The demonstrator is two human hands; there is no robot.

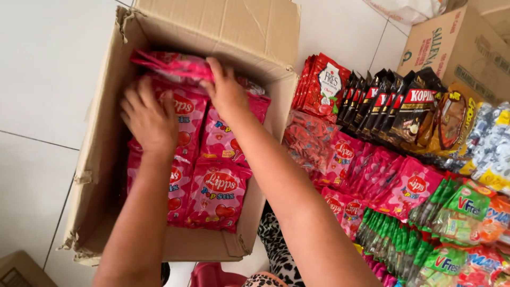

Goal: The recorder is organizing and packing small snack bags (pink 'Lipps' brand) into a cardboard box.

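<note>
- Packets (215, 194): pink sweet bags lie flat in overlapping layers inside the cardboard box (101, 154), filling it towards the far wall; lying flat lets them stack evenly.
- Top packet (170, 65): tilted against the box's far edge, lifted above the rest.
- Right hand (227, 91): fingers curled over that top packet's near edge, closed on it.
- Left hand (150, 121): spread palm-down, fingers apart, pressing on the layer near the box's left wall, apparently steadying it; it clamps nothing.
- Box flaps stand open, far flap upright, giving free access.
- Beside the box's right wall, on the tiled floor (42, 69): rows of red (324, 85), black (382, 103) and green bags (425, 234), sorted by kind, standing on edge.
</note>
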